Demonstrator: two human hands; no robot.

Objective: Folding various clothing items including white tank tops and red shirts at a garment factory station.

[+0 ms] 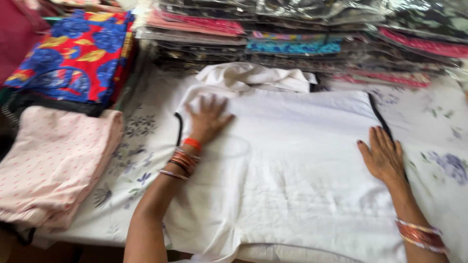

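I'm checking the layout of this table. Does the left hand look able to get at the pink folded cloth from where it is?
Probably yes. The left hand lies flat on the white garment, and the pink folded cloth sits just beyond its left side, with only bare floral sheet between.

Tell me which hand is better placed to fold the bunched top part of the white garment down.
Left. The left hand lies flat on the white garment just below its bunched top part. The right hand presses the garment's right edge, further from that part.
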